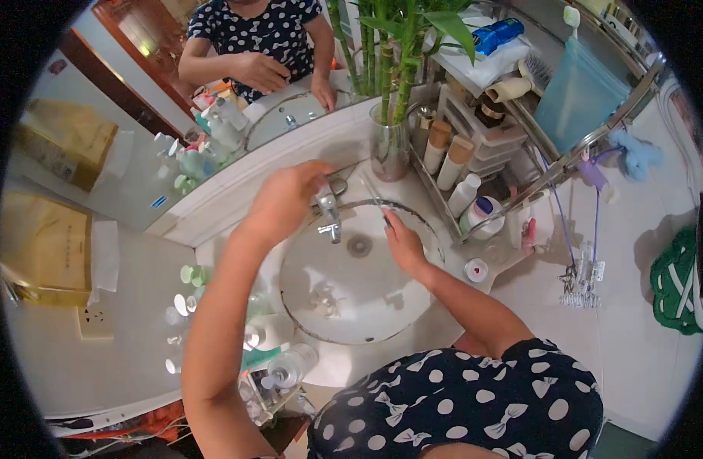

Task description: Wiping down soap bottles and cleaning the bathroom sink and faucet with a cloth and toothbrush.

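Left hand: the left hand (286,200) is reaching forward over the basin and closing around the top of the chrome tap (329,214), fingers curled down over the handle; how tightly it is gripping I cannot tell.
Why there: it is coming at the handle from above and from the left, which is leaving the spout below the knuckles unobstructed.
Right hand: the right hand (403,243) is hovering over the right half of the white sink (412,306), pinching a thin clear stick-like thing (374,195) between thumb and fingertips; it looks like a toothbrush, though it is too slender to be sure.
Held thing: its free end is slanting up and away from the pinch, toward the glass vase of bamboo stalks (389,141); the gripped end is sitting just right of the spout, seemingly so that it is staying over the bowl.
Drain: the drain (359,245) is lying between the two grips.
Around the grips: the wire rack of bottles (462,180) is standing right of the right hand; small toiletry bottles (278,367) are crowding the counter below the left forearm.
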`<state>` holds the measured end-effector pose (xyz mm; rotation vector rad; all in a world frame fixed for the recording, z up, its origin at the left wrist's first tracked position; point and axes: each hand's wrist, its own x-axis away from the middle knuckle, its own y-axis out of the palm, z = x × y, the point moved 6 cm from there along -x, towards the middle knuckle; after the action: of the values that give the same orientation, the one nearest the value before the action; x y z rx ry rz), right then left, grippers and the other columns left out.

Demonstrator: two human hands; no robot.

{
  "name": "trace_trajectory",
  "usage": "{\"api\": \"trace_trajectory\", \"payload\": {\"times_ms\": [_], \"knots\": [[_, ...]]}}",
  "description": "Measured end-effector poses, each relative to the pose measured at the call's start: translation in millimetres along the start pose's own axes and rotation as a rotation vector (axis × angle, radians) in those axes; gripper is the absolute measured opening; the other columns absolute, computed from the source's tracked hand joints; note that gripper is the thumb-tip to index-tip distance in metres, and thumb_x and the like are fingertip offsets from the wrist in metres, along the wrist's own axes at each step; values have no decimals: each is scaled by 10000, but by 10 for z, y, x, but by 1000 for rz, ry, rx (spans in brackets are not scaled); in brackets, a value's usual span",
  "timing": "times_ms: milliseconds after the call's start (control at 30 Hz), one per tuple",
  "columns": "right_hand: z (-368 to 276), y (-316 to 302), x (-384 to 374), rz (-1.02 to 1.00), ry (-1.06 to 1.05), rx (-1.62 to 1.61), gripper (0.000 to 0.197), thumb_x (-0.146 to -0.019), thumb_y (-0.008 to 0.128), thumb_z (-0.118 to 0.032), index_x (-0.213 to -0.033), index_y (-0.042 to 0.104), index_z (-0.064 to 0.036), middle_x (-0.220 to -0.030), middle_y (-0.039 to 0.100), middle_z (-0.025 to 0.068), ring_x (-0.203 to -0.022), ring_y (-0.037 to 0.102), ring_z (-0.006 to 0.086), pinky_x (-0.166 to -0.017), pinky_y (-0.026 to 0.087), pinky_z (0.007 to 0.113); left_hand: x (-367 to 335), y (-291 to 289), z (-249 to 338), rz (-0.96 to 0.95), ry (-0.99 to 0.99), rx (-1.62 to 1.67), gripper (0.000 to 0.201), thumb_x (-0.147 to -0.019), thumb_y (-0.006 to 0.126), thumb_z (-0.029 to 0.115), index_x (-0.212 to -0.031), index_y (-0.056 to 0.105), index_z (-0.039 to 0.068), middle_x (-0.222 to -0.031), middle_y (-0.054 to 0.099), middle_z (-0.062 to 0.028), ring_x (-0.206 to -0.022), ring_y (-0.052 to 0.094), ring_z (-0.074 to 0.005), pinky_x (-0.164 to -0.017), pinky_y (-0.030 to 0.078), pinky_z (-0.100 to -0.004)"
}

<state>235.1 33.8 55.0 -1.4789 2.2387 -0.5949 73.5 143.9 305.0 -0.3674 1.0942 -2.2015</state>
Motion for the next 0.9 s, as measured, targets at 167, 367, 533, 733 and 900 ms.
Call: {"api": "trace_trajectory", "payload": {"times_ms": [167,367,533,733,900], "knots": [[34,484,-203,-103,211,187,468,-953,479,-209,-1416,408,-216,-1002,659,213,-900,623,433,-787,474,516,769,-265,-380,165,-59,-62,371,-873,453,-64,-1213,591,-14,-1138,653,-175,-1049,640,-256,-913,486,-353],[-19,889,602,-234,330,136,450,-942,499,-230,-1389,462,-264,-1014,663,172,-911,624,397,-790,480,483,1363,-330,-810,163,-340,250,286,-964,511,61,-1229,589,-14,-1142,651,-91,-1074,605,-174,-946,454,-305],[-515,1390,647,-272,-136,149,444,-923,498,-193,-1361,485,-259,-885,671,144,-774,648,371,-686,496,489,1625,-429,-1044,309,-359,554,332,-961,563,190,-1251,589,31,-1220,620,-72,-1079,609,-192,-954,435,-316],[-799,1882,257,-326,-267,264,436,-932,462,-180,-1360,498,-253,-874,672,143,-780,658,350,-702,511,477,1696,-467,-1039,371,-385,595,362,-971,548,249,-1255,582,27,-1229,629,-98,-1082,617,-198,-940,442,-315],[-653,1679,39,-227,194,219,437,-937,495,-194,-1363,499,-288,-912,686,143,-830,664,356,-733,508,483,1832,-529,-1037,425,-423,653,354,-977,535,247,-1254,584,32,-1206,642,-106,-1070,625,-194,-940,454,-320]]}}
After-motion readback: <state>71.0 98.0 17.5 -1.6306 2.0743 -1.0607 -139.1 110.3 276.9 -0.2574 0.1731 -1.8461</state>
